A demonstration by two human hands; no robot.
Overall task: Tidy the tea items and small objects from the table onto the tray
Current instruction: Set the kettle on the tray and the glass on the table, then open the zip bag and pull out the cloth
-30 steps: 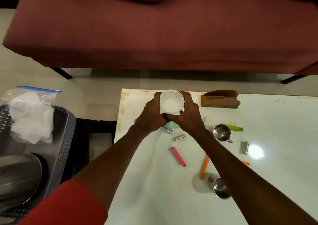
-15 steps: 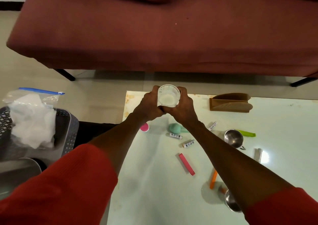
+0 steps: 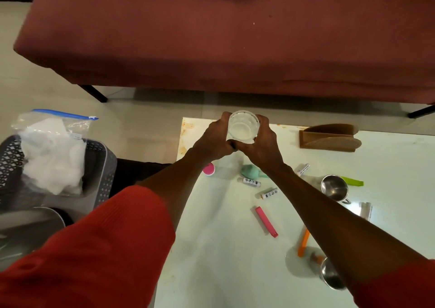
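Clear ribbed glass tumbler clasped between left hand and right hand, fingers wrapped round it, above glossy white table.

Two steel cups, three batteries, one glass

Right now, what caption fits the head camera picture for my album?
Both hands, left and right, hold a clear glass above the cluttered white table.

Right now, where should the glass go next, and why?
Probably carry the glass left toward the grey basket: the left hand and right hand grip it above the table, where other items lie.
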